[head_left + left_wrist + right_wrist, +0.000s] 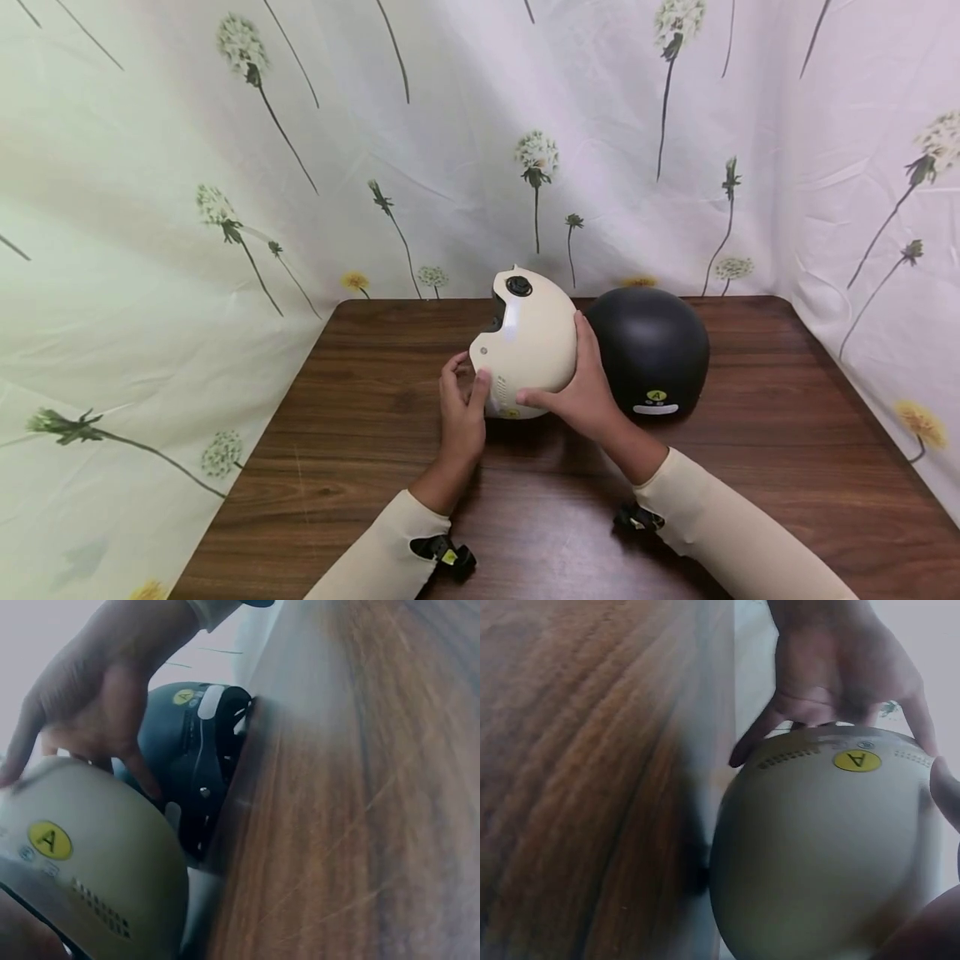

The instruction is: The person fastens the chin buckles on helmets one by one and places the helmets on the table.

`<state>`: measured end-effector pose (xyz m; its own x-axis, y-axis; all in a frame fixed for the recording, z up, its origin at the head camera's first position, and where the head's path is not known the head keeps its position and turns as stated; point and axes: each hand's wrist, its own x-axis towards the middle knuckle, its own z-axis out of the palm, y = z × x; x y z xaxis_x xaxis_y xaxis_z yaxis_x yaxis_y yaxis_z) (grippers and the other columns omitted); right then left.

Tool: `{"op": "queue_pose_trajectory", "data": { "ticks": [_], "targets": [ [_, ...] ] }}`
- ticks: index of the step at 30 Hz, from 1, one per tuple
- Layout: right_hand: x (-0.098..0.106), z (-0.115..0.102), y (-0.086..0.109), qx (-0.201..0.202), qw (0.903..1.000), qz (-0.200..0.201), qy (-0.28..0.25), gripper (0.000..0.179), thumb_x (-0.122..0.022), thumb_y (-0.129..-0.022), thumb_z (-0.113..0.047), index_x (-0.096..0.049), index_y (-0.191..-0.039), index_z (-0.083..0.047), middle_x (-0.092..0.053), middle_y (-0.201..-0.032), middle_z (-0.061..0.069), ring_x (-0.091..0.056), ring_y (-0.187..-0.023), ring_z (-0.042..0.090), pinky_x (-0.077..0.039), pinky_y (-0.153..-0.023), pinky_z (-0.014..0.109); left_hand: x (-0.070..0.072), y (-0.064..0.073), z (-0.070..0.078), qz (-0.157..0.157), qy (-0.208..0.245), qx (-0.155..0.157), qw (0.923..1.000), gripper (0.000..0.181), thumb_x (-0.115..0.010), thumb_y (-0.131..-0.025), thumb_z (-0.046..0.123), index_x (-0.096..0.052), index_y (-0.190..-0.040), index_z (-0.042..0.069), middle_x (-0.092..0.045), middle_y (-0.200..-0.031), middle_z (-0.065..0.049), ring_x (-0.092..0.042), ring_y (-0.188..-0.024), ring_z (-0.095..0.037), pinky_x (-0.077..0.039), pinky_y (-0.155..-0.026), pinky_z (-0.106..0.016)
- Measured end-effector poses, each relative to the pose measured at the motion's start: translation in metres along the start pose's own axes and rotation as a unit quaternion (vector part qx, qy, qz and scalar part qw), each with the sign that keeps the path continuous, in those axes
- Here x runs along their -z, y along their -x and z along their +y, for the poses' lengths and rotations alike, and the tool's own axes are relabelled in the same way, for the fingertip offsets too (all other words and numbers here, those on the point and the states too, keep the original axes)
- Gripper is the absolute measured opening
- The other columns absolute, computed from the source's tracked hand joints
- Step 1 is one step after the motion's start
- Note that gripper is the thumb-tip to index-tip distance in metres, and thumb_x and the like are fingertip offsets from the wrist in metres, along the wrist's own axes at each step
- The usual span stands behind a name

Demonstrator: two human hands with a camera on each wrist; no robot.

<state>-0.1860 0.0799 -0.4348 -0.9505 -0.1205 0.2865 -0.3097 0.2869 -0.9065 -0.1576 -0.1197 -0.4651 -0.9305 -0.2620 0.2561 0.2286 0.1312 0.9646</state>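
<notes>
A cream helmet (536, 333) is held between both hands, tilted with its opening toward the left. It has a black round knob (518, 286) on its side and a yellow "A" sticker (857, 760). My left hand (462, 417) grips its lower left rim, thumb on the outer shell and fingers around the edge. With thumb and fingers spread, my right hand (585, 392) holds the rounded shell from the right. Whether the shell touches the table cannot be told. A matte black helmet (648, 350) stands just right of the cream one, partly hidden behind the right hand.
Both helmets are at the far part of a dark wooden table (360, 400). A pale curtain (465, 150) printed with dandelions hangs behind the table and along its sides. Black straps with small devices (444, 554) sit at both wrists.
</notes>
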Motion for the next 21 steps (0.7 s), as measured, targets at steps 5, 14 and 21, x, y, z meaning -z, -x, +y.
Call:
{"op": "queue_pose_trajectory", "data": {
  "ticks": [5, 14, 21],
  "targets": [
    [-0.004, 0.002, 0.002, -0.001, 0.9998, 0.015, -0.009, 0.148, -0.104, -0.073, -0.03, 0.0, -0.177, -0.026, -0.006, -0.184, 0.008, -0.026, -0.165, 0.036, -0.035, -0.127, 0.061, 0.002, 0.0, 0.01, 0.002, -0.036, -0.002, 0.9994, 0.055, -0.067, -0.11, 0.032, -0.045, -0.156, 0.011, -0.061, -0.12, -0.017, -0.059, -0.099, -0.018, -0.051, -0.087, -0.028],
    [-0.008, -0.005, 0.005, -0.011, 0.9992, 0.032, -0.023, 0.143, -0.102, -0.075, -0.028, -0.004, -0.177, -0.023, -0.011, -0.184, 0.01, -0.028, -0.165, 0.035, -0.037, -0.126, 0.061, 0.008, -0.003, 0.023, -0.011, -0.071, -0.039, 0.9967, 0.061, -0.067, -0.11, 0.028, -0.04, -0.161, 0.008, -0.06, -0.124, -0.019, -0.069, -0.108, -0.029, -0.057, -0.098, -0.044],
    [-0.011, -0.007, 0.007, -0.006, 0.9989, 0.042, -0.019, 0.143, -0.103, -0.074, -0.026, -0.005, -0.177, -0.02, -0.011, -0.183, 0.011, -0.03, -0.164, 0.037, -0.038, -0.125, 0.063, 0.008, -0.003, 0.028, -0.008, -0.075, -0.123, 0.9895, 0.06, -0.067, -0.11, 0.02, -0.043, -0.164, 0.012, -0.05, -0.147, -0.022, -0.06, -0.135, -0.036, -0.057, -0.11, -0.055]
  ]
}}
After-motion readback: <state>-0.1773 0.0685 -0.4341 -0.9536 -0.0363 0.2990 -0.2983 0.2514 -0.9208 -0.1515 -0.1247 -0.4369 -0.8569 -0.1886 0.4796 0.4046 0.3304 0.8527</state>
